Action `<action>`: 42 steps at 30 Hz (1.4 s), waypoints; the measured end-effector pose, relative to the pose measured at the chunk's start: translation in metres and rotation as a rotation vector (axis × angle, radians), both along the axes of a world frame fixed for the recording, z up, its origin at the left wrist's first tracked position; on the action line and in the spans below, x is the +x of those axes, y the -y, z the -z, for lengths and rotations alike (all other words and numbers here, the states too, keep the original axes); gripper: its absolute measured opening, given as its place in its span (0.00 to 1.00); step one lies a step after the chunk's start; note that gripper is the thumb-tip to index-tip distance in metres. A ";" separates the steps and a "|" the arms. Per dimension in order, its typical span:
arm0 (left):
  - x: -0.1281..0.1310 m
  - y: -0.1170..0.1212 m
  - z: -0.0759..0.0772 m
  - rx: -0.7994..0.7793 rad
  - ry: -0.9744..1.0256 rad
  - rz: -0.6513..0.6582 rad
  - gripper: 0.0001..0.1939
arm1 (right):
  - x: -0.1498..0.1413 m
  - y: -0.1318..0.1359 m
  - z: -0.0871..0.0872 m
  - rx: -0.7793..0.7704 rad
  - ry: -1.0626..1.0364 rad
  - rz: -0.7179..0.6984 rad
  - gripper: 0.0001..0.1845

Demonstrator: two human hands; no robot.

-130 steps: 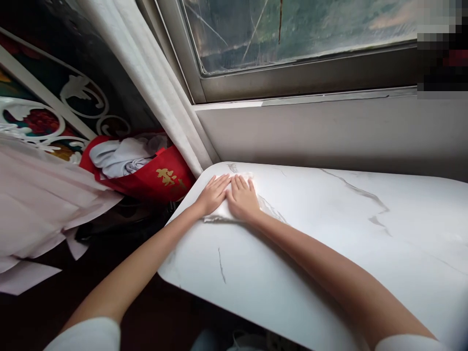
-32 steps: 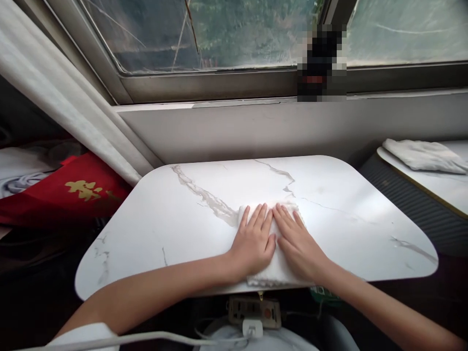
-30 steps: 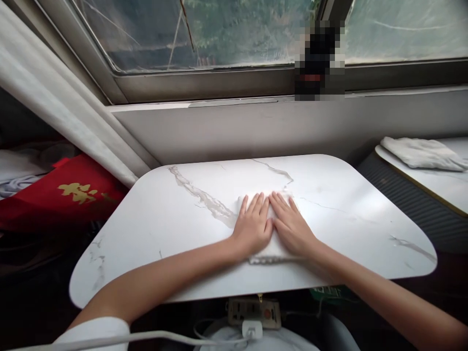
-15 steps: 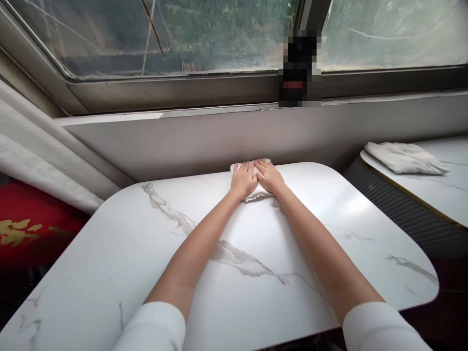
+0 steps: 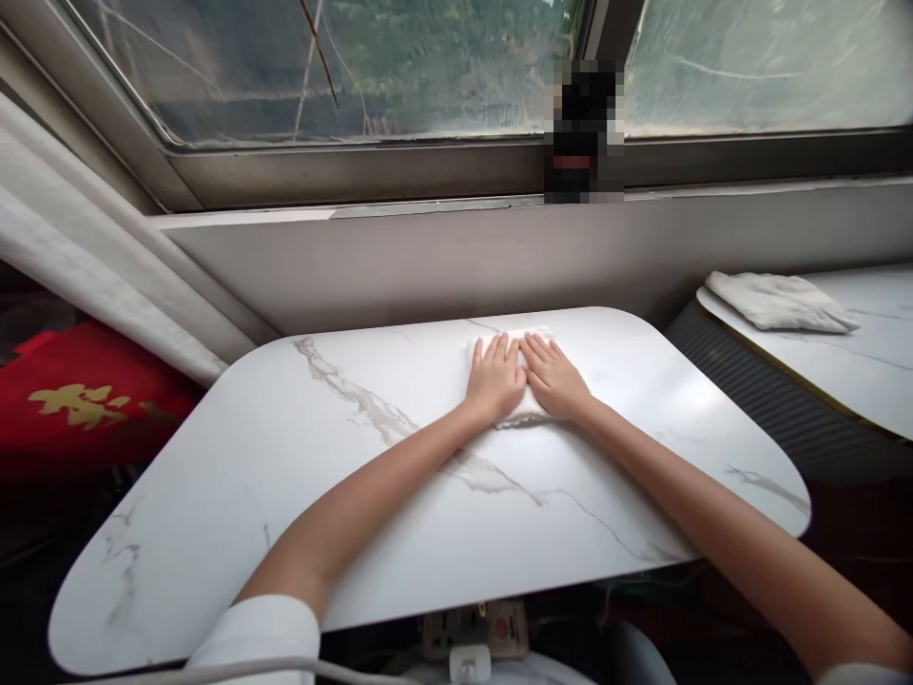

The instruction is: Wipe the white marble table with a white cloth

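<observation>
A white marble-look table (image 5: 285, 495) with grey veins fills the middle of the view. My left hand (image 5: 495, 380) and my right hand (image 5: 555, 378) lie flat side by side on a folded white cloth (image 5: 529, 410), thumbs touching. Their fingers are stretched out and point toward the wall. The cloth sits near the table's far edge, mostly covered by both palms, with only its rim showing around them.
A grey wall and a window sill (image 5: 428, 205) run behind the table. A white curtain (image 5: 106, 276) hangs at the left above a red bag (image 5: 78, 400). A second table (image 5: 856, 352) at the right carries another white cloth (image 5: 777, 301). A power strip (image 5: 475, 633) lies below.
Over the last second both hands pushed the cloth from the near edge to the far edge. In the last half second they drew it back a little toward me.
</observation>
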State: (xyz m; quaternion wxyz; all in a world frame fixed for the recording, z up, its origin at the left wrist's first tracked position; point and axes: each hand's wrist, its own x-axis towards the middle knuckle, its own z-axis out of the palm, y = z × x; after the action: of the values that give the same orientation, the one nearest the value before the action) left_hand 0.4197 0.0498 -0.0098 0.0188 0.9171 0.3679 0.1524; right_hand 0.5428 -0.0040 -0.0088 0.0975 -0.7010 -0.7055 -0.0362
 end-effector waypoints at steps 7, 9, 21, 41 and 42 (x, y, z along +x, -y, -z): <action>-0.043 0.124 -0.011 -0.123 0.024 0.206 0.28 | -0.029 0.143 -0.002 0.066 -0.017 -0.109 0.33; -0.055 0.144 -0.015 -0.160 0.026 0.291 0.28 | -0.039 0.171 -0.004 0.082 -0.036 -0.100 0.35; -0.012 0.080 -0.010 -0.254 0.001 0.220 0.28 | -0.005 0.106 0.000 -0.030 -0.095 0.119 0.29; 0.108 -0.063 0.000 -0.049 0.063 -0.038 0.26 | 0.092 -0.059 -0.003 0.037 -0.032 0.115 0.28; 0.107 -0.058 0.000 -0.047 0.062 -0.037 0.26 | 0.091 -0.055 -0.004 0.029 -0.027 0.115 0.28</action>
State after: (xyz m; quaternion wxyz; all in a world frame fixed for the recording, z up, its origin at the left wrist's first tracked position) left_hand 0.5262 0.1078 -0.0097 0.0489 0.9043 0.3876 0.1721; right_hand 0.6335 0.0506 -0.0048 0.1151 -0.7392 -0.6622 -0.0426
